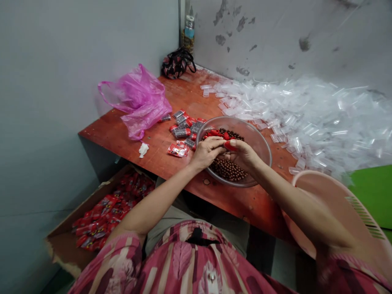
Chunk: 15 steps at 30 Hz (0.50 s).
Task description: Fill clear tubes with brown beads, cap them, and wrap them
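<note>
Over a clear plastic bowl (266, 157), both my hands meet at the fingertips. My right hand (242, 154) is closed, its thumb pressed on a small red piece (230, 145) that looks like a cap. My left hand (208, 152) is closed too, palm down, its fingertips against the right fingers. Whatever lies between its fingers is hidden. Below the hands the bowl holds many round brown beads (229, 170). Several red pieces (214, 132) lie among them at the far side. Just left of the bowl are small packets with red ends (183, 132) and a flat red sachet (178, 150).
Clear plastic sleeves (306, 118) form a large heap at the right. A pink basket (309, 183) stands by the right front edge. Left are a pink plastic bag (139, 100) and a white scrap (143, 150). A carton (65, 237) of red packets sits below the red table (196, 98).
</note>
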{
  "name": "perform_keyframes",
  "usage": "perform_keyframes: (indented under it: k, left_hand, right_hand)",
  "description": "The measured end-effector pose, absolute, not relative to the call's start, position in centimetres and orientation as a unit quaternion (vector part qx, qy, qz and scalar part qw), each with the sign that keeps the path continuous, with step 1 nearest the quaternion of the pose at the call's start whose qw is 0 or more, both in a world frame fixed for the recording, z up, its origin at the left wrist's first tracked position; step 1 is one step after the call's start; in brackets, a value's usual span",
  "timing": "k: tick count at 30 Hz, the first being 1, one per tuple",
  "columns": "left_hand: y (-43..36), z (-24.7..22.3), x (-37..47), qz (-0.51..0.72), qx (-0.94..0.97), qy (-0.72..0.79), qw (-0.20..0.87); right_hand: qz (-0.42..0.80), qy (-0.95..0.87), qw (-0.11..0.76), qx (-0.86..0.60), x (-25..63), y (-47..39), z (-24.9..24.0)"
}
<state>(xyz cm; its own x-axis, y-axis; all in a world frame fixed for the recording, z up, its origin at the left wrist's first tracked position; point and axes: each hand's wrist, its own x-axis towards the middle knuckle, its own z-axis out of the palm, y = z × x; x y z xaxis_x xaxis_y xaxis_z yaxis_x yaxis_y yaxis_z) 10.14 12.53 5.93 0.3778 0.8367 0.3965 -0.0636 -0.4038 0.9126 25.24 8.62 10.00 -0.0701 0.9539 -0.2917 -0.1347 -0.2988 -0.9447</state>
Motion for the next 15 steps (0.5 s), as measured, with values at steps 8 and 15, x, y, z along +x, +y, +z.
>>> perform_keyframes:
  k: [8,15]
  left_hand:
    - [13.3,7.2,10.2,0.519,0.62,0.295,0.509]
    - [20.7,6.8,7.2,0.581,0.575,0.394,0.421]
  right_hand:
    - [0.566,-0.491,0.378,-0.544,28.1,10.7,11.8]
    - [0.153,-0.716,0.074,-0.677,33.7,11.7,10.6]
